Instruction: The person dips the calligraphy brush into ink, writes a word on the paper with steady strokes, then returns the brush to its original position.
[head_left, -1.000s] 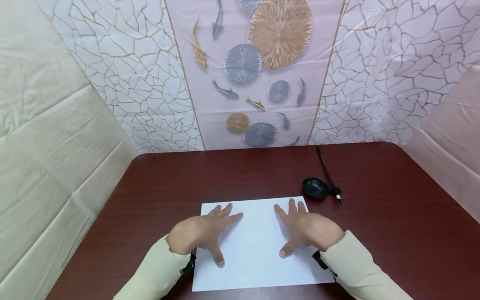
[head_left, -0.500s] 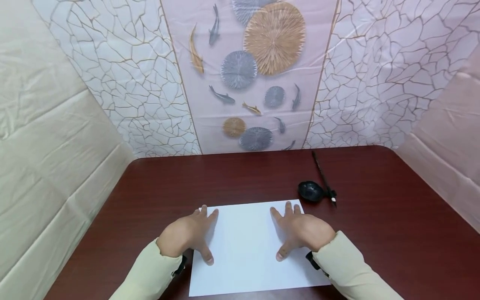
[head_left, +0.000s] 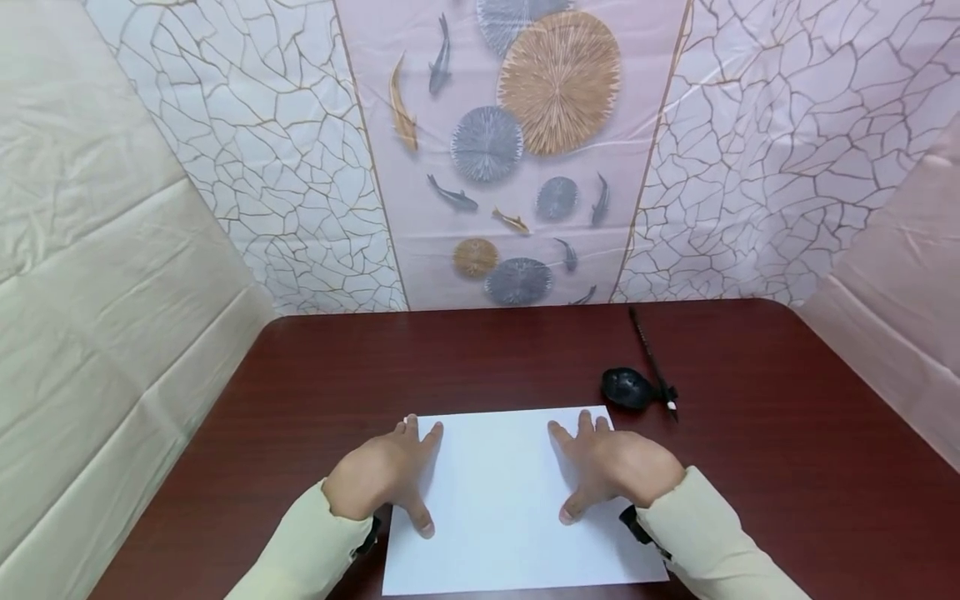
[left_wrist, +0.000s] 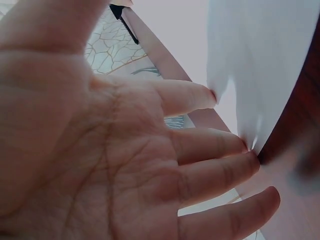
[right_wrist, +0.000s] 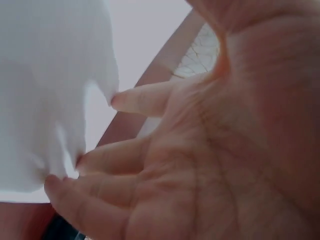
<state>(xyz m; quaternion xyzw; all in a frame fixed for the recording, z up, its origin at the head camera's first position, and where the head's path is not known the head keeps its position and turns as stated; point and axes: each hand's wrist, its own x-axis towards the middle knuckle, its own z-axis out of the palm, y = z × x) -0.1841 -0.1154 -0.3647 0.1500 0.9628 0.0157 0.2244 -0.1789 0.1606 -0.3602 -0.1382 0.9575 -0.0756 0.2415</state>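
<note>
A white sheet of paper [head_left: 510, 500] lies flat on the dark red table near its front. My left hand [head_left: 386, 473] rests on the paper's left side with fingers spread, its fingertips near the far left corner. On the right side my right hand [head_left: 615, 467] touches the sheet the same way, thumb pointing inward. Both wrist views show straight fingers whose tips meet the paper [left_wrist: 265, 55], the palms lifted off it. Nothing is gripped by either hand.
Beyond the paper's far right corner sits a black spoon-shaped dish [head_left: 628, 388]. A dark-handled brush [head_left: 651, 358] with a black tip lies across its narrow end. The table [head_left: 337, 358] meets a patterned cloth backdrop [head_left: 517, 167] at the back; plain cloth hangs at both sides.
My left hand has slid outward to the paper's left edge and far corner. The right hand stays in place on the sheet. The head view has shifted slightly.
</note>
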